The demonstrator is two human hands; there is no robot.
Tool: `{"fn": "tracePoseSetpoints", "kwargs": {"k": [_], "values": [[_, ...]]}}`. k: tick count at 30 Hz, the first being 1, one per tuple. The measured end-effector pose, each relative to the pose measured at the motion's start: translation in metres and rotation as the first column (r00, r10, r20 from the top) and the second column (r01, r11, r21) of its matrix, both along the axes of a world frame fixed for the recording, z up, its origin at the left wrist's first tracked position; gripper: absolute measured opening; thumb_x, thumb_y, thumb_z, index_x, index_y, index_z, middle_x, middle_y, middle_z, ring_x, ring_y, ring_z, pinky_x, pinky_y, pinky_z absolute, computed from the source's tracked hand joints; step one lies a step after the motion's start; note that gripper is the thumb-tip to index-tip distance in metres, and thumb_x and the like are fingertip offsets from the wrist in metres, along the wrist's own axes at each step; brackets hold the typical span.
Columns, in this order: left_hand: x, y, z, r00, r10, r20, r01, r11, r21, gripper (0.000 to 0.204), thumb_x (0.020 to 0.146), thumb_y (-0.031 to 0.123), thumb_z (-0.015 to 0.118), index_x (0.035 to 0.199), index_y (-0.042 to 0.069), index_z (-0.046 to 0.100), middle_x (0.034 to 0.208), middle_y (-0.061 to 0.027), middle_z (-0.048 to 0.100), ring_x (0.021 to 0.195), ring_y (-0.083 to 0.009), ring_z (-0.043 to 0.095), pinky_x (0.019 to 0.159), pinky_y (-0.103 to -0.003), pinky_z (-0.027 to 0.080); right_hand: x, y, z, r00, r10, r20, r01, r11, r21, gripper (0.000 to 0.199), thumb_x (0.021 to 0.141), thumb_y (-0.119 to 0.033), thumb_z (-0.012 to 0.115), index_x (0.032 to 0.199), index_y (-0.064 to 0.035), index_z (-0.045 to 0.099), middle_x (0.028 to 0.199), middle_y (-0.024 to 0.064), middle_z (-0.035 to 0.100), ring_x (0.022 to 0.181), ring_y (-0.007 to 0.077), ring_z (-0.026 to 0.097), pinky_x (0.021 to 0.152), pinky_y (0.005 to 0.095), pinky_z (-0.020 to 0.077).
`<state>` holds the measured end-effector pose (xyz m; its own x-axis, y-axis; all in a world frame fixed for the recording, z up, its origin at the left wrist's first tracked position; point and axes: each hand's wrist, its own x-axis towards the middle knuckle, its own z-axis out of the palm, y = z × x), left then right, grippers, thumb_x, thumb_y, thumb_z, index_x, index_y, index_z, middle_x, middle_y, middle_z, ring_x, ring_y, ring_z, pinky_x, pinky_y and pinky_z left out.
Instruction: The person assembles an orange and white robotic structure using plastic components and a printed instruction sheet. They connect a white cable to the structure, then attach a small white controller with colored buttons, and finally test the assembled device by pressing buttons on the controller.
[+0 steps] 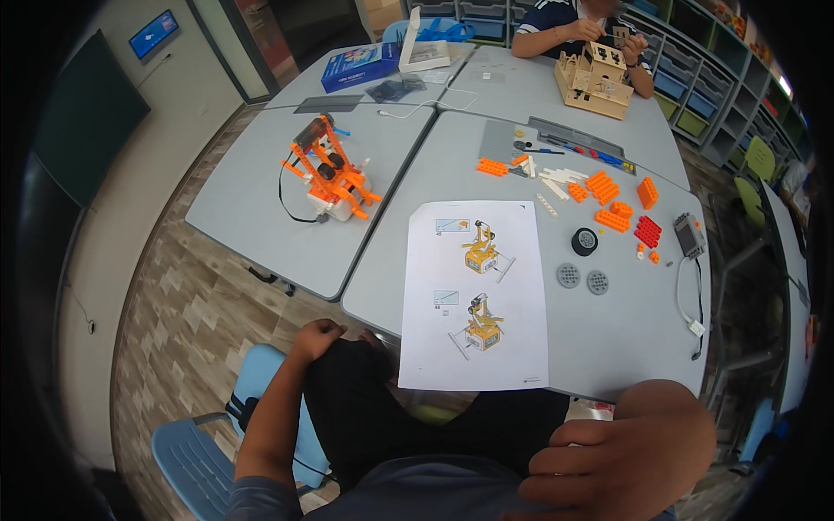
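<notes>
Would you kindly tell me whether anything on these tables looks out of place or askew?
The white printed paper sheet looks slightly out of place: its lower-left corner juts past the near edge of the grey tabletop. Nothing else stands out.

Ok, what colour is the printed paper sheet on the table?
The paper sheet is white; it shows best in the head view.

1. Paper sheet [474,282], centre of the frame: a printed step number [439,234] under the upper pale-blue panel [453,226], another [437,307] under the lower panel [446,297]; fine print [532,379] at its lower right corner, too small to read.
2. Blue box [358,69], upper middle: white lettering [349,77] along its side.
3. Wall screen [154,36], upper left: light marking, too small to read.
</notes>
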<state>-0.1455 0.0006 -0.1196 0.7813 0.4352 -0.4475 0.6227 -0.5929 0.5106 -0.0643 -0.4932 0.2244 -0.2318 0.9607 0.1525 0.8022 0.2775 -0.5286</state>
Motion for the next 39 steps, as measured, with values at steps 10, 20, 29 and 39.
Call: {"fn": "tracePoseSetpoints", "kwargs": {"k": [10, 20, 29, 39], "values": [[0.000, 0.001, 0.000, 1.000, -0.013, -0.019, 0.013, 1.000, -0.007, 0.059, 0.088, 0.058, 0.068, 0.109, 0.004, 0.079, 0.108, -0.0208, 0.076, 0.106, -0.0334, 0.072, 0.096, -0.040, 0.054, -0.001, 0.001, -0.001, 0.993, -0.100, 0.063, 0.101, 0.995, -0.020, 0.039, 0.080, -0.031, 0.076, 0.109, -0.0051, 0.071, 0.097, 0.0053, 0.059, 0.095, 0.0239, 0.054, 0.088, 0.0343, 0.0429], [0.001, -0.001, 0.002, 0.999, -0.002, -0.040, 0.002, 1.000, -0.003, 0.058, 0.088, 0.058, 0.069, 0.109, 0.004, 0.079, 0.109, -0.0205, 0.076, 0.107, -0.0335, 0.072, 0.096, -0.040, 0.054, 0.002, 0.001, -0.003, 0.985, -0.158, 0.063, 0.156, 0.987, 0.026, 0.029, 0.085, -0.029, 0.077, 0.102, -0.0073, 0.069, 0.091, 0.0047, 0.058, 0.092, 0.0241, 0.057, 0.086, 0.0350, 0.0442], [0.001, 0.000, 0.001, 0.999, -0.003, -0.042, 0.004, 1.000, 0.016, 0.059, 0.088, 0.058, 0.068, 0.110, 0.004, 0.079, 0.110, -0.0211, 0.076, 0.108, -0.0341, 0.072, 0.097, -0.040, 0.053, 0.000, 0.000, 0.002, 0.985, -0.164, 0.055, 0.166, 0.985, -0.038, 0.035, 0.085, -0.031, 0.074, 0.110, -0.0052, 0.070, 0.097, 0.0060, 0.058, 0.097, 0.0247, 0.056, 0.089, 0.0353, 0.0451], [0.003, 0.001, -0.001, 0.999, -0.014, -0.045, 0.015, 0.999, 0.029, 0.062, 0.088, 0.059, 0.067, 0.111, 0.003, 0.079, 0.113, -0.0226, 0.075, 0.109, -0.0359, 0.071, 0.098, -0.041, 0.053, 0.012, 0.002, -0.006, 0.978, -0.210, 0.004, 0.210, 0.975, -0.078, 0.025, 0.084, -0.031, 0.081, 0.095, -0.0102, 0.074, 0.088, 0.0035, 0.067, 0.090, 0.0255, 0.064, 0.081, 0.0377, 0.0461]]}}
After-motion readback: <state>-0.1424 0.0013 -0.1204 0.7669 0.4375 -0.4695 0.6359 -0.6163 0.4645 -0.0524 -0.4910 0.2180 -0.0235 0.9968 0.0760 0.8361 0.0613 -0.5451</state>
